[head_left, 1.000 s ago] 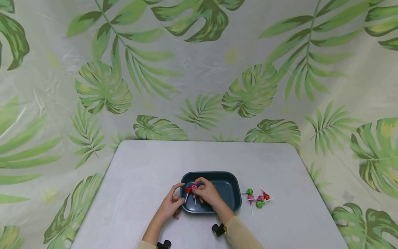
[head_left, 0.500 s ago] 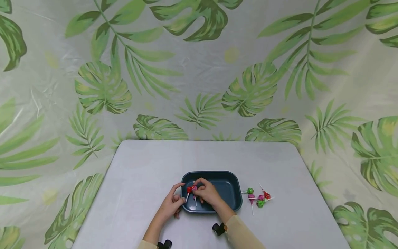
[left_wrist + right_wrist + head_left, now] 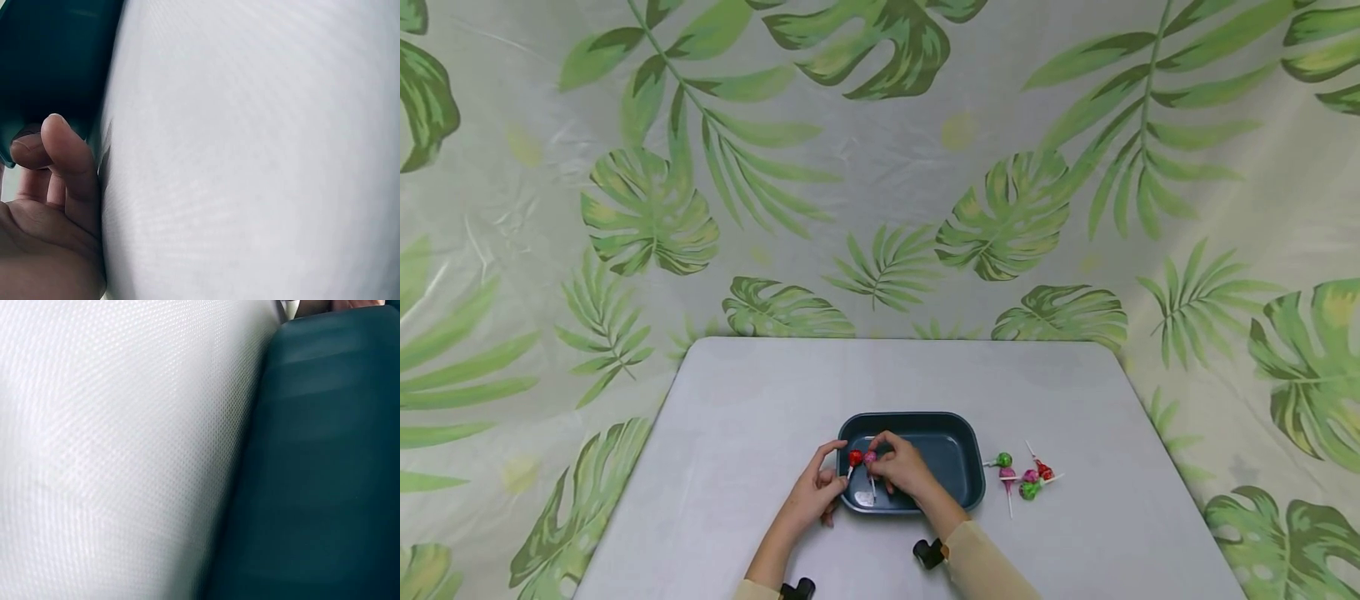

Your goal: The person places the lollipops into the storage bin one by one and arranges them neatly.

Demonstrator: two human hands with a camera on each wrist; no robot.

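A leaf-printed sheet [image 3: 880,192] is hanging behind a white counter [image 3: 760,400], on which a dark blue tray [image 3: 951,462] is sitting. The left hand [image 3: 812,493] is gripping the tray's left side, its fingers curving around the rim. The right hand's fingers are pinching a pink lollipop [image 3: 870,457] inside the tray's left part, right hand [image 3: 907,469] bending over it. A red lollipop [image 3: 855,457] is resting just beside it. Other lollipops [image 3: 1028,490] are lying on the counter, right of the tray
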